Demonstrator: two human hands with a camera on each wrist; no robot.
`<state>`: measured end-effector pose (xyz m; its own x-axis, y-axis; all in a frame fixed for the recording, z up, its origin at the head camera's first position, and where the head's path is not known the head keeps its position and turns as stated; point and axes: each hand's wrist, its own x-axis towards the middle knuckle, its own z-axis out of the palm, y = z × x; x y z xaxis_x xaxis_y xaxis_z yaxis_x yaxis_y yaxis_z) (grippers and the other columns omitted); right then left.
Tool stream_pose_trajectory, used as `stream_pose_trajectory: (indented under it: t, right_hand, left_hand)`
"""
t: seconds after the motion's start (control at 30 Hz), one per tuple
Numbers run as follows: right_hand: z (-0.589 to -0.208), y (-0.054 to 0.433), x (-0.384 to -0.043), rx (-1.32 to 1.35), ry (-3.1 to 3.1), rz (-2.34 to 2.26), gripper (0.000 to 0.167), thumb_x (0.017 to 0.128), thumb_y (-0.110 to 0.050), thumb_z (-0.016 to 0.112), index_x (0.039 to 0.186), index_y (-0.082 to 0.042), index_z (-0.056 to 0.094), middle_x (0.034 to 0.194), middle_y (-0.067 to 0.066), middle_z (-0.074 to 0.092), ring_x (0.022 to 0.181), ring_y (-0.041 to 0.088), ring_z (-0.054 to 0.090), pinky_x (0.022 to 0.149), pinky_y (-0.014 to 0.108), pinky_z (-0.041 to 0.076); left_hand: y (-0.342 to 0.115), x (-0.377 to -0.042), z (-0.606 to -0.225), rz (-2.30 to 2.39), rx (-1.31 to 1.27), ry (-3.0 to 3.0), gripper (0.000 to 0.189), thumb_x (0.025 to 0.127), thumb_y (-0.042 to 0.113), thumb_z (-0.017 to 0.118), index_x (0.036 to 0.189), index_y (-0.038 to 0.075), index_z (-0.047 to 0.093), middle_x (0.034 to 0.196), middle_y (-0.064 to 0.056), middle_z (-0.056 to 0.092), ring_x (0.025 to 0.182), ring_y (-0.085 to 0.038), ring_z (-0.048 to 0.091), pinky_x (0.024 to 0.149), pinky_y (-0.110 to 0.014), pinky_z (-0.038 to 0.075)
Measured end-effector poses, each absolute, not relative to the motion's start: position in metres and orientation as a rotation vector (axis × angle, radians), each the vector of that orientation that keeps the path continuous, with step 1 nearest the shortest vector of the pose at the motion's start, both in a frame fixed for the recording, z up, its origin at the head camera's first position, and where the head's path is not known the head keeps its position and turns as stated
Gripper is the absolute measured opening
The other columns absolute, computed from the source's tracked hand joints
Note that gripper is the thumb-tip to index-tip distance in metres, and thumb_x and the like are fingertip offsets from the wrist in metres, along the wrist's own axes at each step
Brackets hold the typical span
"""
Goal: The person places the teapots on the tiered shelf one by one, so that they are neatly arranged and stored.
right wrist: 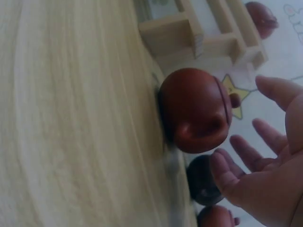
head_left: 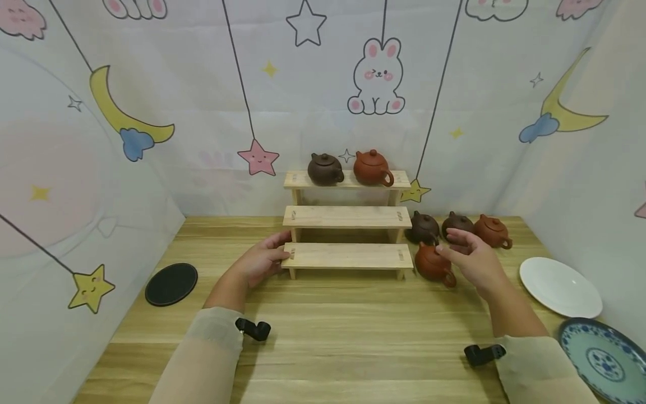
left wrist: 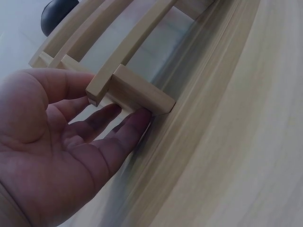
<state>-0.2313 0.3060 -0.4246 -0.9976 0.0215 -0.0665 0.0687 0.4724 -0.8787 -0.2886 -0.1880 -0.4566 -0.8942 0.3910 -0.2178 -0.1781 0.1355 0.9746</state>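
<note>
Nearest: beige sleeves over a wood-grain tabletop, each wrist wearing a small black device. At right edge, a blue-patterned plate, partly cut off by the frame; beyond it a white plate. Far left, a dark round mat lies flat.

Right hand: held wide, thumb and fingers spread apart, nothing in its grasp. It hangs beside a red-brown teapot, just above the handle side; right wrist view shows a gap between fingertips and pot. That pot stands upright on the tabletop, just right of the lowest step of a wooden rack, handle toward the person's right.

Left hand: narrow, fingers curved about the left end of the lowest step, thumb to the front. Left wrist view shows fingers against board end and leg.

Behind the red-brown pot, a row on the tabletop: dark pot close by the rack, second dark pot, another reddish pot.

Top step: brown-black pot at left, orange-brown pot at right, both upright, lidded.

Farthest: white cloth backdrop printed with rabbits, stars, moons.
</note>
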Motion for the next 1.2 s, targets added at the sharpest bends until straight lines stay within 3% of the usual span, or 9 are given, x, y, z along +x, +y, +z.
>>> stream_pose_trajectory:
  t: [0.2, 0.27, 0.4, 0.57, 0.77, 1.2]
  right_hand:
    - [-0.428, 0.306, -0.233, 0.079, 2.641, -1.483, 0.088, 0.099, -0.048, 0.075, 0.167, -0.009, 0.035, 0.170, 0.024, 0.038, 0.152, 0.046, 0.045, 0.099, 0.036, 0.057]
    - [-0.431, 0.307, -0.234, 0.044, 2.633, -1.446, 0.088, 0.099, -0.046, 0.075, 0.167, -0.007, 0.034, 0.170, 0.026, 0.036, 0.151, 0.048, 0.044, 0.097, 0.035, 0.059]
    - [-0.437, 0.309, -0.236, 0.002, 2.619, -1.392, 0.089, 0.098, -0.042, 0.078, 0.166, -0.006, 0.035, 0.165, 0.029, 0.040, 0.148, 0.049, 0.047, 0.098, 0.035, 0.057]
    - [-0.443, 0.308, -0.237, -0.006, 2.559, -1.426, 0.090, 0.096, -0.033, 0.082, 0.166, -0.005, 0.034, 0.160, 0.029, 0.047, 0.142, 0.043, 0.053, 0.088, 0.024, 0.055]
    - [-0.443, 0.309, -0.236, -0.024, 2.546, -1.447, 0.090, 0.096, -0.027, 0.082, 0.166, -0.004, 0.033, 0.159, 0.031, 0.046, 0.139, 0.043, 0.054, 0.085, 0.028, 0.056]
    - [-0.440, 0.310, -0.235, -0.020, 2.660, -1.338, 0.091, 0.092, -0.042, 0.085, 0.164, -0.008, 0.041, 0.155, 0.029, 0.053, 0.134, 0.041, 0.058, 0.083, 0.029, 0.056]
  left_hand:
    - [-0.188, -0.288, -0.453, 1.810, 0.196, 2.003, 0.073, 0.105, 0.007, 0.055, 0.172, 0.015, 0.026, 0.177, -0.013, 0.026, 0.149, -0.036, 0.045, 0.098, -0.029, 0.051]
    - [-0.187, -0.287, -0.453, 1.807, 0.194, 2.005, 0.073, 0.105, 0.007, 0.055, 0.172, 0.014, 0.026, 0.178, -0.012, 0.026, 0.150, -0.037, 0.044, 0.099, -0.029, 0.051]
    - [-0.188, -0.287, -0.453, 1.804, 0.188, 2.005, 0.073, 0.105, 0.008, 0.056, 0.172, 0.015, 0.025, 0.178, -0.012, 0.025, 0.151, -0.037, 0.043, 0.100, -0.030, 0.051]
    - [-0.188, -0.288, -0.453, 1.800, 0.194, 2.003, 0.073, 0.106, 0.008, 0.055, 0.172, 0.015, 0.025, 0.178, -0.012, 0.024, 0.152, -0.038, 0.042, 0.103, -0.032, 0.050]
    - [-0.188, -0.289, -0.454, 1.799, 0.194, 2.005, 0.072, 0.106, 0.008, 0.055, 0.172, 0.016, 0.027, 0.178, -0.011, 0.024, 0.152, -0.038, 0.042, 0.105, -0.035, 0.049]
    - [-0.188, -0.288, -0.455, 1.785, 0.184, 2.017, 0.072, 0.106, 0.009, 0.056, 0.172, 0.018, 0.026, 0.178, -0.010, 0.024, 0.152, -0.038, 0.043, 0.106, -0.038, 0.049]
